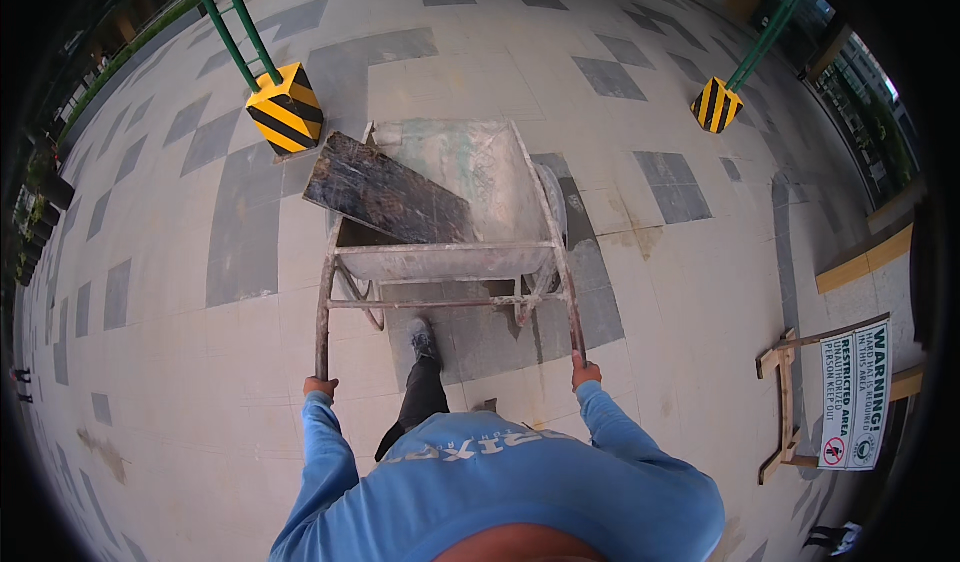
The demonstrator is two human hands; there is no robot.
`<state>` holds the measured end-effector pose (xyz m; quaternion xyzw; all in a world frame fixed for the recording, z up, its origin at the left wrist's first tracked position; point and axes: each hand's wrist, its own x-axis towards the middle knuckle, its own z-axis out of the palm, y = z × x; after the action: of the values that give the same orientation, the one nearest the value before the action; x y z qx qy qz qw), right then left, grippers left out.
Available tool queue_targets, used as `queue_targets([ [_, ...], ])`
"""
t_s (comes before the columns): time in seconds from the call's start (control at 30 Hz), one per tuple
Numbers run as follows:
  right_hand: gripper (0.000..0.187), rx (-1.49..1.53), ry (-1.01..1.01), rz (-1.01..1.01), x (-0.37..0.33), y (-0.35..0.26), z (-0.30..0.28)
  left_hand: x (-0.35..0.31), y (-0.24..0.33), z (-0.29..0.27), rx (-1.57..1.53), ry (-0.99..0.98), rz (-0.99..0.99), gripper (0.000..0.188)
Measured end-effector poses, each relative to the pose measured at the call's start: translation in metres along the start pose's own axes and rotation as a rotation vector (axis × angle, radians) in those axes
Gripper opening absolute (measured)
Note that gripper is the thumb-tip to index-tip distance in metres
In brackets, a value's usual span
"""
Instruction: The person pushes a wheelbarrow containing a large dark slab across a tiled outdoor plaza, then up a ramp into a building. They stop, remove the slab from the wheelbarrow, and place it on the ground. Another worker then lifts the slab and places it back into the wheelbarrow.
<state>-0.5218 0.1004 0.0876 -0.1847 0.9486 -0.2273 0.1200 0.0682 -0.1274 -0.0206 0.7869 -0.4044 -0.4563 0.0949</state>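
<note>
Wheelbarrow (440, 265), one, directly ahead of the person on a tiled floor (690, 292). Left hand (321, 387): wrapped around the left handle (322, 332). Right hand (587, 371): gripping the right handle (574, 324). Load: one dark board (388, 192) (scuffed, lying aslant over the left rim). Beyond: two striped blocks (286, 112), left and right.

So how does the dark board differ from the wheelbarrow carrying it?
The dark board is flat and blackish brown; the wheelbarrow is hollow and mostly pale grey. The board lies slanted, jutting out leftward; the wheelbarrow points straight ahead. Neither hand touches the board; the left hand and right hand grip the wheelbarrow. Both look stained.
</note>
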Motion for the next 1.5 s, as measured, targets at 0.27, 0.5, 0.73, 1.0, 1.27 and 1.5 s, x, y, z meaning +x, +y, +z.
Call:
queue_targets([
  [0.27,0.078,-0.127,0.082,-0.031,0.03,0.033,-0.039,-0.017,-0.003,0.062,0.061,-0.025,0.055,0.045],
  [0.5,0.079,-0.045,0.058,0.013,0.03,-0.048,-0.001,0.057,0.034,0.029,-0.04,-0.069,0.054,0.029],
  [0.73,0.074,0.031,-0.017,0.046,-0.036,-0.044,-0.013,0.056,0.006,0.0,-0.009,-0.063,0.105,0.04],
  [1.0,0.074,-0.095,0.057,0.03,-0.007,-0.019,0.017,0.062,-0.01,0.03,-0.034,-0.118,0.003,0.036],
  [1.27,0.076,-0.044,-0.048,0.084,-0.022,-0.039,-0.019,0.044,-0.014,0.022,-0.008,0.035,0.118,0.037],
  [1.5,0.075,-0.12,-0.005,0.062,0.009,-0.012,-0.025,0.048,-0.001,0.068,0.082,-0.067,0.107,0.05],
])
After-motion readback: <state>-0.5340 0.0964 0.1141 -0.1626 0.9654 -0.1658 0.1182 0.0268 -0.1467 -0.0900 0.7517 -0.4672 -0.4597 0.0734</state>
